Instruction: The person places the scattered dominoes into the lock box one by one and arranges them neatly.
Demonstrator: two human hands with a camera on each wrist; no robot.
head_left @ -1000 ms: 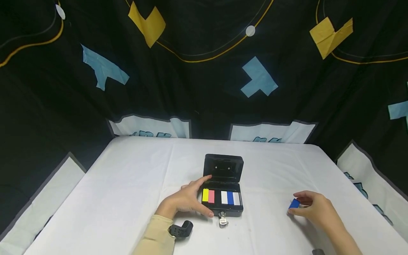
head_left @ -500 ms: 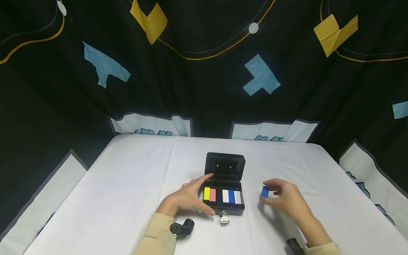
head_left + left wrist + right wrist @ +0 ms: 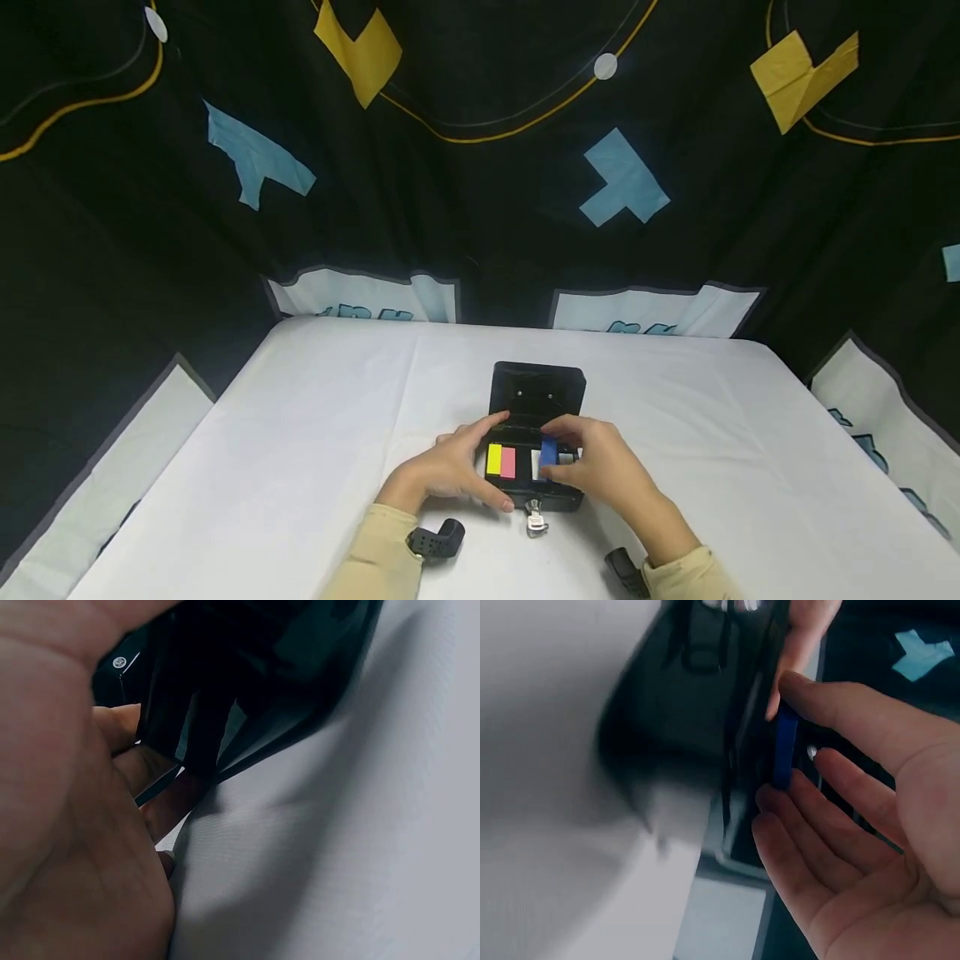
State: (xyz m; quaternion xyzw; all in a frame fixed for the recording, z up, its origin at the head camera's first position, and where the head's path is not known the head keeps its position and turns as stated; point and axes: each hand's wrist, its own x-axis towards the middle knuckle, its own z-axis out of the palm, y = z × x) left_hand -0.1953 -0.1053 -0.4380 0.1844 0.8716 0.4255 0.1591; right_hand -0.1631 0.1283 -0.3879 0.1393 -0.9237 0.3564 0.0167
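Observation:
A small black metal cash box (image 3: 561, 502) stands with its lid (image 3: 536, 385) raised. Thumb and index finger of my left hand (image 3: 448, 468) span its left side, gripping it from front to back. Inside, a yellow block (image 3: 493, 459) and a pink block (image 3: 507, 462) lie at the left; a white block (image 3: 536, 465) shows farther right. My right hand (image 3: 603, 462) pinches a blue block (image 3: 549, 450) between thumb and fingers, over the box's right half. That hand partly covers the other blocks there. In the right wrist view, the pinched blue block (image 3: 784, 750) is upright.
Small silver keys (image 3: 536, 522) hang from the box's front lock. A white cloth (image 3: 322, 400) covers the table. Behind it hangs a black curtain (image 3: 465, 217) with yellow and light-blue patches. Each wrist carries a small black camera, such as the left one (image 3: 438, 540).
My right hand has carried the blue block leftward from the table's right side to above the box. The left hand keeps its grip on the box, and the head view has shifted slightly.

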